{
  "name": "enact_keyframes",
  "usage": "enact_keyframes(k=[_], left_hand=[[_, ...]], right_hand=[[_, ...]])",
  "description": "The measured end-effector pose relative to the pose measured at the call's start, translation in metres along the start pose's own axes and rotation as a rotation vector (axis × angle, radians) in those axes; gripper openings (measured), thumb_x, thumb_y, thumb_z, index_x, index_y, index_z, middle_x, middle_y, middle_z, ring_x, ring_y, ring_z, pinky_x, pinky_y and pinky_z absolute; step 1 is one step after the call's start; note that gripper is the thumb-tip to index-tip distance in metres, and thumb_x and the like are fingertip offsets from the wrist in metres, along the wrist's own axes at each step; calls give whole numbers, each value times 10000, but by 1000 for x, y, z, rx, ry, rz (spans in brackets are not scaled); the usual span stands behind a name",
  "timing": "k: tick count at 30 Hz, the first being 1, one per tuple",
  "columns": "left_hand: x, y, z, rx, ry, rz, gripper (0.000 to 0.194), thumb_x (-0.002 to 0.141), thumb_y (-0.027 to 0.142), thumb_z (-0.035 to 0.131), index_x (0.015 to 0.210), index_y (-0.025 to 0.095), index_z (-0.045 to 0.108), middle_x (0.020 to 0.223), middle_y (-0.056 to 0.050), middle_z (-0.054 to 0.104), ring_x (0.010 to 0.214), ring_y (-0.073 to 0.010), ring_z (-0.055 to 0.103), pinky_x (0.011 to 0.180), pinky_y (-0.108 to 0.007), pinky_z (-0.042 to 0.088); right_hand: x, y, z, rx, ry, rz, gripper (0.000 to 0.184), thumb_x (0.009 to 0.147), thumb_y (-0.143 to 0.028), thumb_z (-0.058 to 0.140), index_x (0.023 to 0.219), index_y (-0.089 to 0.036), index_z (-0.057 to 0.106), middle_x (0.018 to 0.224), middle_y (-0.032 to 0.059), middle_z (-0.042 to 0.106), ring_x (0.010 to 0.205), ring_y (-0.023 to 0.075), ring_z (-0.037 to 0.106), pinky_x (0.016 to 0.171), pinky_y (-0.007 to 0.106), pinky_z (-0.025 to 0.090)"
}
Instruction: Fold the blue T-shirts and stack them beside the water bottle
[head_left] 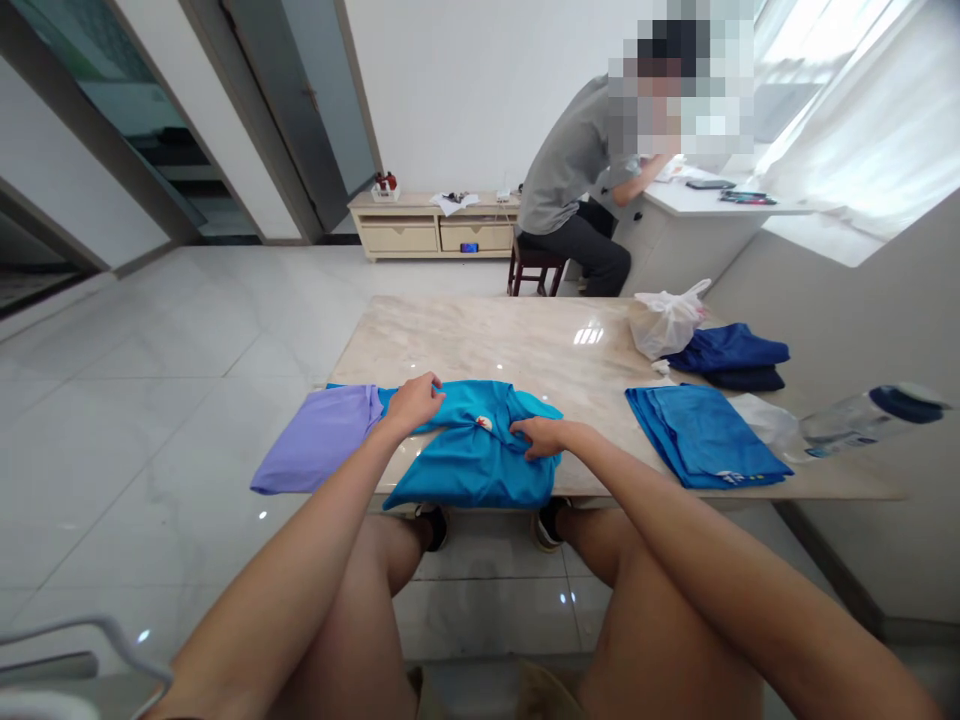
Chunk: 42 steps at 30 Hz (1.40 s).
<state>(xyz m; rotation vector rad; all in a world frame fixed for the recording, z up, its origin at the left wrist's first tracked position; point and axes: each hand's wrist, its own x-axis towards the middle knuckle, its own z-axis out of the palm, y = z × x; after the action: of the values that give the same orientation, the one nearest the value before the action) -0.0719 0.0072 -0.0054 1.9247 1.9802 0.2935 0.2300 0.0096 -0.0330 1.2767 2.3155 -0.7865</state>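
A bright blue garment (487, 475) lies bunched and partly folded on the table in front of me, its near edge hanging over the front. It bears a small white and red print. My right hand (541, 437) is closed on a fold at its right side, fingers and thumb pinching the fabric. Over its upper left part rests my left hand (416, 402), fingers loosely bent and apart, holding nothing that I can see. Beside it, partly behind my left forearm, a lilac cloth (319, 440) lies flat and overhangs the table edge.
On the marble-patterned table (480, 335), a folded blue cloth (705, 435), a white plastic bag (667, 320), dark blue clothes (727, 350) and a clear bottle (862, 420) lie to the right. A person (577, 160) sits at a white desk (697, 200) beyond.
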Motion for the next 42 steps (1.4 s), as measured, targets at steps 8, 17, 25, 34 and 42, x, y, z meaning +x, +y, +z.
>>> enact_keyframes(k=[8, 17, 25, 34, 42], left_hand=[[19, 40, 38, 114, -232, 273, 663, 863, 204, 752, 1506, 179, 596, 1628, -179, 601, 1499, -321, 592, 1216, -374, 486], [21, 51, 70, 100, -321, 135, 796, 675, 231, 897, 1426, 193, 637, 1587, -259, 617, 1481, -456, 585, 1160, -481, 517], [15, 50, 69, 152, -396, 128, 217, 713, 307, 876, 872, 244, 743, 1028, -120, 827, 1043, -357, 770, 893, -363, 579], [12, 1, 34, 191, -531, 104, 253, 651, 363, 922, 731, 248, 712, 765, -41, 753, 848, -297, 748, 740, -309, 519], [9, 4, 65, -293, -291, 138, 702, 853, 573, 797, 1418, 179, 660, 1346, -173, 757, 1175, -288, 763, 954, -312, 586]], right_hand=[[-15, 0, 8, 21, -105, -68, 601, 880, -230, 822, 1473, -217, 725, 1202, 68, 799, 1048, 237, 752, 830, 257, 540], [-31, 41, 9, 67, 446, 58, 395, 999, -155, 679, 1389, -119, 728, 1372, 154, 744, 1241, 255, 711, 1028, 270, 509], [-26, 45, 15, 70, 260, 171, 590, 943, -412, 847, 1452, -152, 704, 1322, 165, 775, 1177, 288, 751, 877, 275, 547], [-30, 30, -15, 65, 461, 282, 290, 964, -236, 658, 1172, -153, 843, 1159, 153, 823, 1051, 286, 763, 794, 280, 504], [-19, 0, -28, 95, 674, 156, 325, 1034, -264, 596, 1277, -172, 790, 1292, 138, 790, 1206, 293, 704, 971, 308, 513]])
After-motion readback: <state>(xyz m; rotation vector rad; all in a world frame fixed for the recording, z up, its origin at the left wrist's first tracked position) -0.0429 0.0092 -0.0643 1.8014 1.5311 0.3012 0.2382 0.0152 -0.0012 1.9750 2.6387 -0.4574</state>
